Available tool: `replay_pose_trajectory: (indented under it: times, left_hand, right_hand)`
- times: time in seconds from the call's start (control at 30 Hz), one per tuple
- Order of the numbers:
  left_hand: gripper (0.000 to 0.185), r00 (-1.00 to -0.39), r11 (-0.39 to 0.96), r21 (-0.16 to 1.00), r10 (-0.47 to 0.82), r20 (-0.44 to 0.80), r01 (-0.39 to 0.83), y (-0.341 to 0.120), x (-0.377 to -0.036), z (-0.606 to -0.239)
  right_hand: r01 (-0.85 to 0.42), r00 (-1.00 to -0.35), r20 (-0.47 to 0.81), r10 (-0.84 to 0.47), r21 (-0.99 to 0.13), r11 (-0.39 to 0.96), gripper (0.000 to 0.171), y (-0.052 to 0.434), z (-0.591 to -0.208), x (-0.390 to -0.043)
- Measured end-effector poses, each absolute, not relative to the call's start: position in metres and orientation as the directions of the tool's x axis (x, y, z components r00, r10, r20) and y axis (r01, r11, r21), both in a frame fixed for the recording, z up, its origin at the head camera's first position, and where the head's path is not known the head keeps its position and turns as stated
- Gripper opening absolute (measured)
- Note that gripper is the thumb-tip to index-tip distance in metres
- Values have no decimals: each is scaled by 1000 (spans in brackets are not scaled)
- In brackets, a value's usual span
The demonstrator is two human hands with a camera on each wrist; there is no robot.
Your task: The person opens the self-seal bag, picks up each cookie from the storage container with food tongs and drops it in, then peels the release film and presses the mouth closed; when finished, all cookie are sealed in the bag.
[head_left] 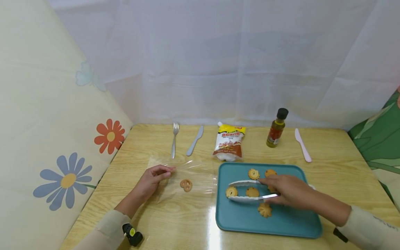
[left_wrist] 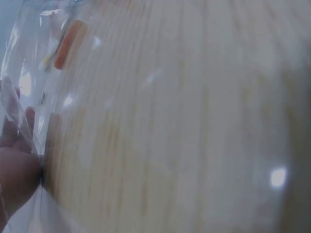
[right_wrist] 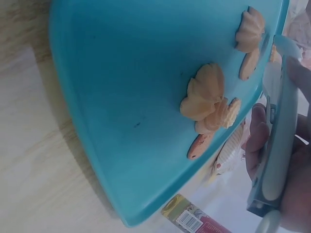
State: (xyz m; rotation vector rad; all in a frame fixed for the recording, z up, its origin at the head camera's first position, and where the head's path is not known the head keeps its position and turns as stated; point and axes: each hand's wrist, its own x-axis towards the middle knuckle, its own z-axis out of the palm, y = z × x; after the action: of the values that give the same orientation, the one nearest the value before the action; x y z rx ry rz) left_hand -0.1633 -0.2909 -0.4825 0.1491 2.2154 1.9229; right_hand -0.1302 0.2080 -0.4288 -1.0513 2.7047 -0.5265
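My left hand pinches the edge of a clear plastic bag lying on the table. A pretzel-shaped cookie shows through the plastic; in the left wrist view the bag rises beside the fingers. My right hand grips tongs with white scalloped ends over a teal tray. The tong arms are spread, one on either side of a round cookie and a flat brown cookie. A flower-shaped cookie lies nearer me. The right wrist view shows the tongs' handle in the palm.
More cookies lie on the tray, among them a ridged round one. Behind stand a yellow-topped pouch and a dark-capped bottle. A fork, a grey knife and a pink knife lie along the back.
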Motion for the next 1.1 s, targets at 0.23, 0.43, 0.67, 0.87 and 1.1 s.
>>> replay_pose_trajectory:
  times: [0.23, 0.43, 0.67, 0.87, 1.1]
  left_hand:
    - [32, -975, 150, 987, 204, -89, -59, -291, -163, -483]
    - [31, -974, 149, 987, 206, -91, -61, -291, -163, -482]
    - [31, -973, 150, 987, 210, -91, -60, -291, -163, -482]
    - [31, -973, 148, 987, 211, -92, -62, -291, -164, -482]
    - [31, -973, 152, 986, 210, -98, -66, -291, -164, -482]
  right_hand:
    - [-623, -719, -18, -695, -427, 656, 59, 204, -426, -135]
    - [-660, -711, 15, -703, -360, 660, 58, 198, -426, -140]
    - [-682, -694, 16, -720, -334, 650, 60, 188, -423, -148]
    - [-697, -680, 30, -733, -338, 633, 59, 177, -421, -155]
    - [-699, -675, 18, -737, -332, 633, 60, 164, -423, -162]
